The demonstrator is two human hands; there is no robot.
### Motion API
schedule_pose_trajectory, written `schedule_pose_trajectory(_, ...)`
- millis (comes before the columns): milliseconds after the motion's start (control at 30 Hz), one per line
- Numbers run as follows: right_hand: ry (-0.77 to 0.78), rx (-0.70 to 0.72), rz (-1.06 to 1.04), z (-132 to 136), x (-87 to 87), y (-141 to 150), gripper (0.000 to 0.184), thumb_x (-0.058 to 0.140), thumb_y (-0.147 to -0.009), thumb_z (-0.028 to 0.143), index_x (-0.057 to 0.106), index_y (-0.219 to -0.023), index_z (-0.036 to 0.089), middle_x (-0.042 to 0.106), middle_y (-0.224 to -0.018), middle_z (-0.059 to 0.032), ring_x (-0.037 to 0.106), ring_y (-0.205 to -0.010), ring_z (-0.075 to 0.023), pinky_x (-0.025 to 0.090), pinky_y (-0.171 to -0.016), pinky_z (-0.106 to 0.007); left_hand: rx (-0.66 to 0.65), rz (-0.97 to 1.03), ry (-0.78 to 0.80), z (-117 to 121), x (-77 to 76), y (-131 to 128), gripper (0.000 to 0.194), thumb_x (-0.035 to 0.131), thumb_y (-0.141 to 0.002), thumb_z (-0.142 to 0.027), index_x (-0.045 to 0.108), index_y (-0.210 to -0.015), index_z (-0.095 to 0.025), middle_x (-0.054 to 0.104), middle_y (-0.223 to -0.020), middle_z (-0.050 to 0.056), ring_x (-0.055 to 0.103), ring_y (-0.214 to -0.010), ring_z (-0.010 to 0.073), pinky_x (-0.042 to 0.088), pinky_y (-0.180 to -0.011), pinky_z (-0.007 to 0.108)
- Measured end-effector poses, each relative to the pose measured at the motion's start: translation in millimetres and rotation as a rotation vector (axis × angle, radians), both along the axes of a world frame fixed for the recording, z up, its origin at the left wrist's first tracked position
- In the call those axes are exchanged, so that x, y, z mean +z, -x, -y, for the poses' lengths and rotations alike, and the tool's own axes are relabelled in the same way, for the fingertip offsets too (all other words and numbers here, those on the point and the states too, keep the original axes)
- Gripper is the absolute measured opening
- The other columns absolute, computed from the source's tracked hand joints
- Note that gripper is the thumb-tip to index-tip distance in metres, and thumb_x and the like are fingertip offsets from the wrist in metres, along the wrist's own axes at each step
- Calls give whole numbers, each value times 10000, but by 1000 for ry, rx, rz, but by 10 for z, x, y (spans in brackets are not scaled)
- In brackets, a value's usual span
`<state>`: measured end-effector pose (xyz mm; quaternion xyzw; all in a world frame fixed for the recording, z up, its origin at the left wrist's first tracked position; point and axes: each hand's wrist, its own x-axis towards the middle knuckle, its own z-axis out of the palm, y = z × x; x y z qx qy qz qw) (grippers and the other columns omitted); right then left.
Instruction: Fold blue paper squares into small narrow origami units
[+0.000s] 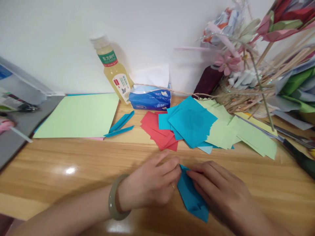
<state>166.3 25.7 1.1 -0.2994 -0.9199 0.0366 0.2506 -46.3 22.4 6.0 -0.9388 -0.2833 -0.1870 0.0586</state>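
Between my hands, at the front of the table, is a folded piece of blue paper (190, 193). My left hand (154, 180), with a bracelet at the wrist and a ring, has its fingers curled in at the paper's upper left edge. My right hand (219, 186) presses its fingertips and thumb onto the paper's right side. Just beyond lie loose blue paper squares (194, 121), red paper squares (157, 129) and light green paper squares (221, 131). Narrow folded blue strips (120, 124) rest to the left of these.
A stack of light green sheets (78, 116) lies at the left. A drink bottle (114, 72) and a blue tissue pack (150, 98) stand by the wall. Paper flowers (228, 62) crowd the right rear. A dark-handled tool (299, 157) lies at the right edge.
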Motion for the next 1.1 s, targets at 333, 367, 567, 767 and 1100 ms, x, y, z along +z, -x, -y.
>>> schedule_pose_trajectory(333,99,-57,-55,-59,-60,4,185,406,-922,137,571,-1002,152,619,-876,-60,576,-771,-168,490,-631,-289,-30,15,25,2,8,11,326,362,-916,-90,664,-800,-127,643,-906,42,534,-963,195,363,-991,355)
schedule_pose_trajectory(367,87,-41,-51,-62,-63,-1,187,410,-920,128,579,-998,148,618,-870,-60,574,-769,-168,488,-625,-289,-30,14,21,0,18,10,338,344,-919,-89,667,-826,-119,647,-901,45,542,-944,195,375,-977,350)
schedule_pose_trajectory(567,-74,72,57,-78,78,-1,319,280,-948,102,594,-1002,92,639,-819,-83,580,-742,-174,505,-624,-288,-44,35,-10,-8,66,1,411,263,-933,-83,672,-894,-94,663,-858,54,569,-872,195,411,-919,347)
schedule_pose_trajectory(767,-148,98,89,-80,178,54,404,217,-939,64,620,-924,91,649,-780,-86,587,-729,-170,524,-636,-285,-27,53,16,5,38,1,304,376,-920,-94,669,-845,-116,657,-860,36,569,-872,191,410,-933,359)
schedule_pose_trajectory(1100,-50,151,94,-111,137,15,413,213,-971,135,619,-943,64,607,-758,-85,557,-713,-175,504,-603,-285,-54,13,-33,-6,81,12,348,324,-929,-90,672,-917,-85,670,-862,69,591,-882,202,436,-905,348)
